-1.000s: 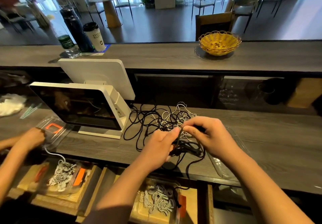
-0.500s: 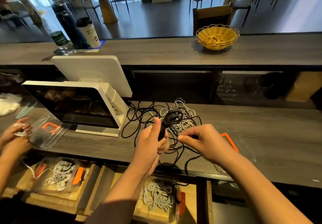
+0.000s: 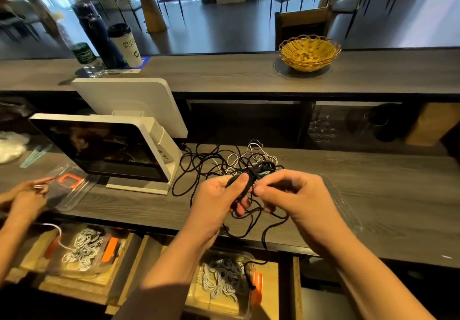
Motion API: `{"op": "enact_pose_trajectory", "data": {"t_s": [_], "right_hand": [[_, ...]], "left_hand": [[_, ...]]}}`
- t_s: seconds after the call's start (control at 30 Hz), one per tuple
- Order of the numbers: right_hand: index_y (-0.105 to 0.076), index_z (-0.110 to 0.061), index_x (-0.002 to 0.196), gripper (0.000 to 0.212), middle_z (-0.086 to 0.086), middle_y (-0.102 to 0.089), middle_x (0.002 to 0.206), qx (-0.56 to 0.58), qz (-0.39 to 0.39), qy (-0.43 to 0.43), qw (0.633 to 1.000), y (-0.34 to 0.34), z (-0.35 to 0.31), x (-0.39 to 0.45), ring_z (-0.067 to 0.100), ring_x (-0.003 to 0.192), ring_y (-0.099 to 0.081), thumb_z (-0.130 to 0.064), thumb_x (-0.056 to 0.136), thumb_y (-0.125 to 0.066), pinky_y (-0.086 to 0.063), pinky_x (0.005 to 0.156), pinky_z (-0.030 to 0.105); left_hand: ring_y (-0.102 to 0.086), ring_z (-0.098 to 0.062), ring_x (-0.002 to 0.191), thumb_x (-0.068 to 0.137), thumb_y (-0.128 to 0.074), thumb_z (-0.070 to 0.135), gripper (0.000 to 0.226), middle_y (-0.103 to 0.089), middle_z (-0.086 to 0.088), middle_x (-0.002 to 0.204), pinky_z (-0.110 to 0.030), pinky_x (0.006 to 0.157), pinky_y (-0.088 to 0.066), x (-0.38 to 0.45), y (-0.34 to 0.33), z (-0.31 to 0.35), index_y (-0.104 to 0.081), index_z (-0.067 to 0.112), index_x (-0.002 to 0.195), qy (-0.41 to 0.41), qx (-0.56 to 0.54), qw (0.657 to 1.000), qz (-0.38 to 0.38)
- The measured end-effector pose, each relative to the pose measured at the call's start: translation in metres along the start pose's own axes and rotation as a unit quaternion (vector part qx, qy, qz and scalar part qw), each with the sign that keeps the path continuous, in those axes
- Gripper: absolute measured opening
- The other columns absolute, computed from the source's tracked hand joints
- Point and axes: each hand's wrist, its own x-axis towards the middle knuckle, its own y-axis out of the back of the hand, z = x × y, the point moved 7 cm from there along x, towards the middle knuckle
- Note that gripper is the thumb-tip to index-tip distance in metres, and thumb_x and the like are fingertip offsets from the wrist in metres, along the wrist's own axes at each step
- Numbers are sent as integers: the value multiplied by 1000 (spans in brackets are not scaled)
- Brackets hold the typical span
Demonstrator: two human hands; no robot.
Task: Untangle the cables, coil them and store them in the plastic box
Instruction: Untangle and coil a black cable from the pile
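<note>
At frame centre, the left hand (image 3: 219, 195) grips a black cable (image 3: 251, 180) coil steady while the right hand (image 3: 291, 192) pinches its loose strand, likely to wrap it.

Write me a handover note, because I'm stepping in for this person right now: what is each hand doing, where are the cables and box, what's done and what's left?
Left hand: grips a partly wound black cable.
Right hand: pinches the same cable beside it.
Tangled pile of black and white cables lies on the counter just behind the hands.
Plastic box sits in the open drawer below, already holding coiled cables; a loose black end dangles to it.
Done: several coils stored.
Left: finish this coil, box it, then untangle and coil the rest.
</note>
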Motion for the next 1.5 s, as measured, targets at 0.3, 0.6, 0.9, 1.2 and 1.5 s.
{"op": "enact_pose_trajectory", "data": {"t_s": [0.3,0.6,0.9,1.2,1.5], "right_hand": [[-72,-27,91,14,-12,-64,87,-292,40,136,946,-7,-11,-1,10,90,-59,-37,92,-62,-46,75,21],[-70,-11,78,26,13,-73,91,-185,3,-45,982,0,2,13,26,91,-70,-26,96,-58,-55,87,53],[-77,-27,74,18,-4,-72,69,-228,96,-4,969,3,2,9,9,67,-68,-30,90,-70,-58,67,35],[-74,-22,80,22,2,-68,71,-305,55,-43,950,-2,15,12,18,70,-65,-29,96,-62,-56,65,36],[-70,-23,84,26,7,-68,79,-323,-142,-63,934,-8,20,18,23,76,-63,-21,101,-50,-55,78,47]], "left_hand": [[-63,-11,59,96,-65,19,8,-71,-2,68,-22,59,-52,-6,-8,-6,-70,15,100,58,110,988,-88],[-66,-8,83,100,-59,29,8,-68,6,91,-34,79,-58,-14,-10,31,-67,30,102,-55,338,923,-174],[-62,2,73,91,-71,32,9,-68,15,75,-14,63,-47,-20,-4,36,-75,35,98,-106,371,922,-33],[-66,3,76,86,-72,16,18,-71,17,77,-11,65,-50,-23,0,41,-78,30,95,-169,320,930,62],[-59,5,110,85,-73,19,41,-64,19,116,-10,91,-48,-13,3,31,-67,32,123,-149,308,939,13]]}}
